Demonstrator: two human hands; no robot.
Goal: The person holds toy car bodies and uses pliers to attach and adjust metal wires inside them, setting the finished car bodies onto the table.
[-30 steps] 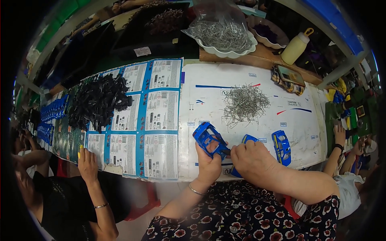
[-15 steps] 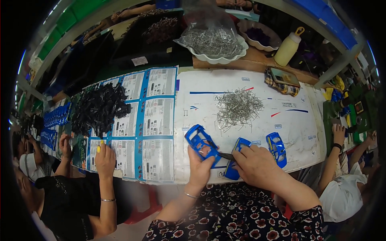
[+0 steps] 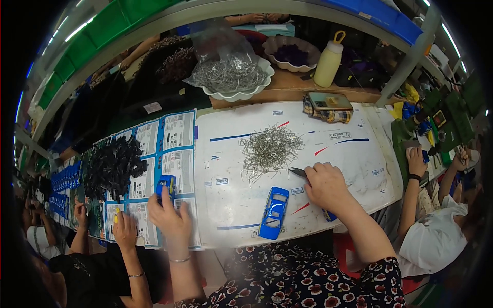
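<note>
1. Gripped in the left hand (image 3: pixel 167 215), a blue toy car body (image 3: pixel 165 186) was closed inside the fingers, resting over the printed sheets (image 3: pixel 177 146) left of the white work mat (image 3: pixel 334 154).
2. Fingers of the right hand (image 3: pixel 324 186) pinched dark tweezers (image 3: pixel 298 172) just beside the pile of metal pins (image 3: pixel 269 149).
3. Another blue car body (image 3: pixel 273 211) lay free on the mat between both hands, near the front edge.
4. Bare mat lay right of the pins; a neighbour's hand (image 3: pixel 123 230) rested close on the left.
5. Both forearms reached forward, well apart.
</note>
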